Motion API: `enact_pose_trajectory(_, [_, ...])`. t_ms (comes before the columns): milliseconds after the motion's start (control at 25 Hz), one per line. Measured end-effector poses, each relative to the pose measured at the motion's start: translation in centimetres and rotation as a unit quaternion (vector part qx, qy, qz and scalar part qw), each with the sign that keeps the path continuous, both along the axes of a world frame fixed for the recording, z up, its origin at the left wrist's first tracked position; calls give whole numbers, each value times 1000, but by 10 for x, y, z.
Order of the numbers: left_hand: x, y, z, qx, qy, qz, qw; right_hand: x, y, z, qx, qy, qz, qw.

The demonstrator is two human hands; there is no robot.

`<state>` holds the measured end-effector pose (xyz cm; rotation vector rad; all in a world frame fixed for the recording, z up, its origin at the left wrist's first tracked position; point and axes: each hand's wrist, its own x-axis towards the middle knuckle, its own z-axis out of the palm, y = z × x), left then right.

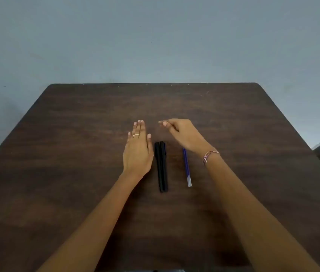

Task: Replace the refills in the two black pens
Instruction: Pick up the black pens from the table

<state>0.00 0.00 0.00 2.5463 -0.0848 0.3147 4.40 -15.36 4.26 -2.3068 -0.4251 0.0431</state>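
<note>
Pens [161, 166] lie paired on the tabletop [76, 114]. Left hand [137, 148] lies flat just left of them, fingers straight; right hand [182, 135] hovers beyond them, fingers loosely bent, empty.

At mid-tabletop [76, 134], two pens [161, 166] side by side, touching, laid front to back. To their right, apart and roughly parallel, a refill [187, 167]. Just left of the pens, left hand [138, 150]; behind and right of them, over the refill's far end, right hand [182, 134].
</note>
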Motion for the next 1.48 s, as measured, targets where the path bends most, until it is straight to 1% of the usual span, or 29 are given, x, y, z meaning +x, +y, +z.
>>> enact_pose_trajectory(80, [-14, 3, 1, -59, -6, 24, 998, -1, 0, -1, -11, 11, 20, 1000])
enact_pose_trajectory(160, [-31, 7, -2, -98, -6, 33, 995, -1, 1, -2, -29, 13, 47, 998])
enact_pose_trajectory(240, [-45, 9, -5, -152, 21, 31, 988, -2, 5, -6, -42, 31, 66, 996])
enact_pose_trajectory(320, [-55, 11, 2, -208, 68, -8, 976, 0, 7, -6, -60, 47, 84, 994])
enact_pose_trajectory(360, [-60, 13, 4, -216, 104, -39, 970, 1, 7, -6, -72, 53, 94, 992])
enact_pose_trajectory(480, [-74, 18, 8, -174, 190, -109, 960, 5, 9, -3, -114, 62, 118, 985])
enact_pose_trajectory(560, [-78, 21, 9, -149, 202, -125, 960, 7, 10, 0, -123, 72, 127, 982])
enact_pose_trajectory(840, [-78, 23, 6, -87, 185, -131, 970, 10, 16, 5, -171, 60, 163, 970])
enact_pose_trajectory(1200, [-74, 25, -2, -114, 149, -111, 976, 13, 20, 4, -194, 28, 172, 965])
enact_pose_trajectory(1360, [-74, 25, -3, -117, 147, -115, 975, 14, 23, 3, -207, 15, 174, 963])
enact_pose_trajectory(1480, [-74, 26, -3, -115, 149, -115, 975, 14, 22, 2, -194, 20, 168, 966])
